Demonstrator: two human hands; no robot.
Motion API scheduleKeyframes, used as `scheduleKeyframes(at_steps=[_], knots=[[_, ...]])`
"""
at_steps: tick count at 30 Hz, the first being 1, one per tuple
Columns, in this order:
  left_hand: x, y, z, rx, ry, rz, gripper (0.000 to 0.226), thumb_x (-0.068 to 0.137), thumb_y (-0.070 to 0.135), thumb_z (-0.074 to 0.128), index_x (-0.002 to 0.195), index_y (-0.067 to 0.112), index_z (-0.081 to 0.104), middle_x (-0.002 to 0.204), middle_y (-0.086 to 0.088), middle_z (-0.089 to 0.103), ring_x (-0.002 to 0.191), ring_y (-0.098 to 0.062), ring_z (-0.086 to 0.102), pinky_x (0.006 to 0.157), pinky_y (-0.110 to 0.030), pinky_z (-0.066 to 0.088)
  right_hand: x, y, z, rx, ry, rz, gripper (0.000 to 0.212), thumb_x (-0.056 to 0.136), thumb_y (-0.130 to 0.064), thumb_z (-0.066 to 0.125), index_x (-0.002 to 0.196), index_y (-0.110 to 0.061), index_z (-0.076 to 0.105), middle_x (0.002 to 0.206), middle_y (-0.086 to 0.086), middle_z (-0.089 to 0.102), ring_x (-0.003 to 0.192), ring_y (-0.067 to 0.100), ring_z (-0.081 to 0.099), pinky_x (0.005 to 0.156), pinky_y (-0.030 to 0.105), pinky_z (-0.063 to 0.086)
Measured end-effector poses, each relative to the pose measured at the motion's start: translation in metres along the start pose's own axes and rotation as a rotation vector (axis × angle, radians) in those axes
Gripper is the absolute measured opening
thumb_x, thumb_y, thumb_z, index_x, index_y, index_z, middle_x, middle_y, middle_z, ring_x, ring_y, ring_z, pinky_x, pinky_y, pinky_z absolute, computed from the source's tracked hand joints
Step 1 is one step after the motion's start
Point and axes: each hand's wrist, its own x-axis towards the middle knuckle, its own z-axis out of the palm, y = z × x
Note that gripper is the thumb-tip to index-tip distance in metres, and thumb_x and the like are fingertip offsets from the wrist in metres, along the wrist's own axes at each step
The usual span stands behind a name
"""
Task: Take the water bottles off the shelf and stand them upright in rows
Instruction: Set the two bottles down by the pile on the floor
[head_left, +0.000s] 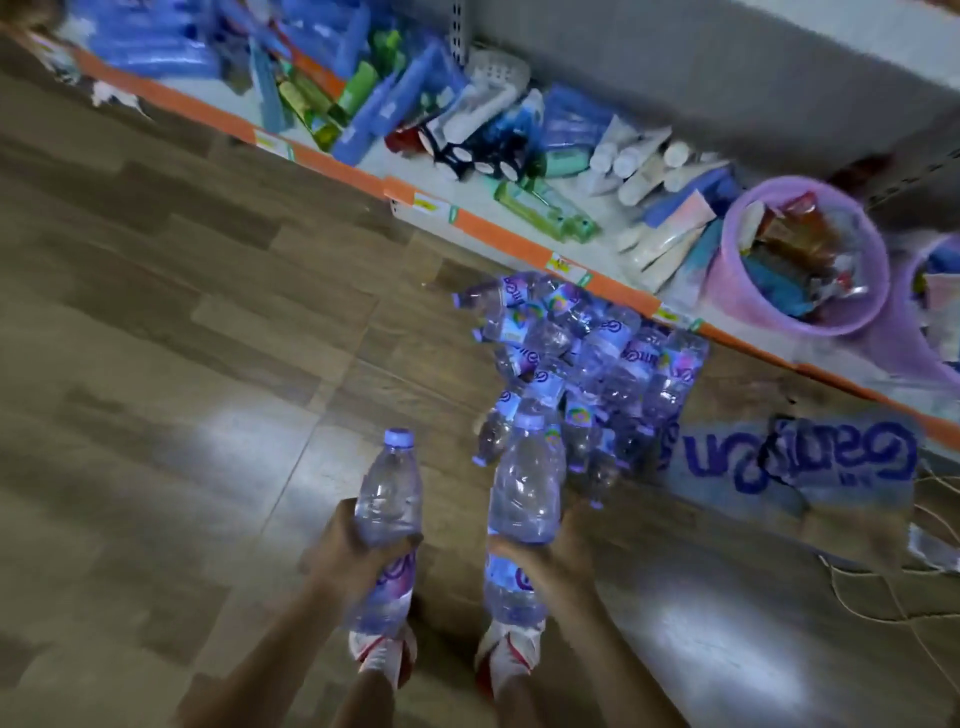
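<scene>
A wood-pattern floor (171, 322) fills most of the view. A low shelf (524, 240) with an orange front edge is seen running diagonally across the top; it is taken as the landmark. On the shelf, jumbled tubes and packets (467, 124) are recorded, and toward its right end a lilac plastic basket (727, 291) filled with small packets.

On the floor just in front of the shelf edge, below the basket, a flattened piece of packaging (789, 457) with blue lettering is noted. Beside it, touching the foot of the shelf, a heap of water bottles (576, 364) is seen; the bottles lie on their sides across one another, none upright. The frame is blurred there and a count cannot be made.

Further from the shelf, over open floor, two bottles are held up, caps pointing toward the shelf. The left hand (358, 540) is closed around the middle of the left bottle (389, 499), which is clear with a lilac cap. The right hand (550, 545) is wrapped round the label band of the right bottle (527, 488), which overlaps the near end of the heap in the view. The two held bottles are apart, not touching. Below them, two shoes (384, 652) are seen on the floor.
</scene>
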Motion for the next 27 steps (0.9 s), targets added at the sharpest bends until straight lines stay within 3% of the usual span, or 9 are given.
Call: scheduleKeyframes(at_steps=[4, 8, 10, 12, 15, 18, 20, 22, 27], knots=[[0.091, -0.055, 0.039, 0.026, -0.048, -0.007, 0.047, 0.058, 0.03, 0.086, 0.089, 0.02, 0.051, 0.083, -0.001, 0.06, 0.084, -0.021, 0.059, 0.071, -0.03, 0.047, 0.086, 0.057, 0.057, -0.104, -0.061, -0.005, 0.055, 0.041, -0.043, 0.077, 0.09, -0.023, 0.063, 0.083, -0.006, 0.07, 0.079, 0.009, 0.068, 0.076, 0.033, 0.054], [0.197, -0.084, 0.06, 0.034, -0.043, 0.061, 0.069, 0.04, 0.047, 0.081, 0.096, 0.014, 0.056, 0.09, -0.003, 0.066, 0.084, -0.02, 0.063, 0.064, -0.026, 0.045, 0.185, 0.084, 0.106, -0.247, -0.007, -0.139, 0.072, 0.033, -0.061, 0.076, 0.093, -0.028, 0.053, 0.093, -0.006, 0.065, 0.087, 0.013, 0.064, 0.079, 0.036, 0.053], [0.246, -0.089, 0.067, 0.06, -0.034, 0.145, 0.067, 0.036, 0.051, 0.074, 0.092, 0.016, 0.062, 0.083, -0.001, 0.069, 0.081, -0.018, 0.066, 0.061, -0.025, 0.048, 0.228, 0.086, 0.127, -0.243, -0.046, -0.203, 0.074, 0.04, -0.053, 0.082, 0.1, -0.027, 0.049, 0.097, -0.007, 0.064, 0.09, 0.013, 0.062, 0.08, 0.031, 0.05], [0.293, -0.09, 0.073, 0.038, 0.006, 0.233, 0.058, 0.037, 0.047, 0.074, 0.087, 0.021, 0.061, 0.083, 0.0, 0.069, 0.08, -0.018, 0.067, 0.068, -0.034, 0.054, 0.27, 0.086, 0.148, -0.17, -0.07, -0.262, 0.072, 0.049, -0.036, 0.087, 0.105, -0.016, 0.046, 0.1, -0.003, 0.062, 0.093, 0.017, 0.062, 0.078, 0.029, 0.047], [0.354, -0.092, 0.084, -0.071, 0.098, 0.362, 0.067, 0.035, 0.049, 0.076, 0.093, 0.027, 0.053, 0.096, -0.002, 0.069, 0.092, -0.022, 0.066, 0.083, -0.043, 0.054, 0.327, 0.08, 0.178, -0.141, -0.037, -0.394, 0.076, 0.044, -0.041, 0.086, 0.102, -0.018, 0.043, 0.103, -0.002, 0.063, 0.095, 0.019, 0.063, 0.079, 0.034, 0.051], [0.384, -0.104, 0.102, -0.126, 0.168, 0.386, 0.067, 0.035, 0.055, 0.075, 0.089, 0.029, 0.046, 0.097, 0.003, 0.066, 0.094, -0.019, 0.064, 0.085, -0.039, 0.052, 0.36, 0.081, 0.201, -0.242, -0.02, -0.481, 0.076, 0.042, -0.059, 0.077, 0.098, -0.02, 0.042, 0.106, 0.003, 0.064, 0.101, 0.024, 0.063, 0.084, 0.04, 0.051], [0.387, -0.116, 0.113, -0.06, 0.209, 0.312, 0.065, 0.043, 0.056, 0.077, 0.092, 0.025, 0.048, 0.101, -0.003, 0.063, 0.099, -0.023, 0.062, 0.085, -0.036, 0.048, 0.364, 0.09, 0.209, -0.335, 0.002, -0.447, 0.075, 0.056, -0.06, 0.073, 0.111, -0.017, 0.045, 0.116, 0.009, 0.06, 0.11, 0.028, 0.058, 0.088, 0.039, 0.048], [0.385, -0.132, 0.124, 0.014, 0.291, 0.247, 0.07, 0.056, 0.049, 0.08, 0.108, 0.011, 0.05, 0.114, -0.012, 0.058, 0.109, -0.029, 0.057, 0.087, -0.035, 0.043, 0.357, 0.106, 0.212, -0.479, 0.063, -0.477, 0.077, 0.068, -0.056, 0.068, 0.125, -0.011, 0.041, 0.122, 0.013, 0.052, 0.117, 0.032, 0.049, 0.096, 0.039, 0.04], [0.378, -0.136, 0.142, 0.131, 0.368, 0.346, 0.09, 0.054, 0.054, 0.072, 0.12, -0.002, 0.045, 0.113, -0.023, 0.05, 0.115, -0.036, 0.044, 0.09, -0.036, 0.037, 0.347, 0.126, 0.213, -0.62, 0.075, -0.577, 0.09, 0.074, -0.056, 0.059, 0.143, -0.015, 0.018, 0.129, 0.008, 0.038, 0.124, 0.028, 0.038, 0.101, 0.036, 0.034]])
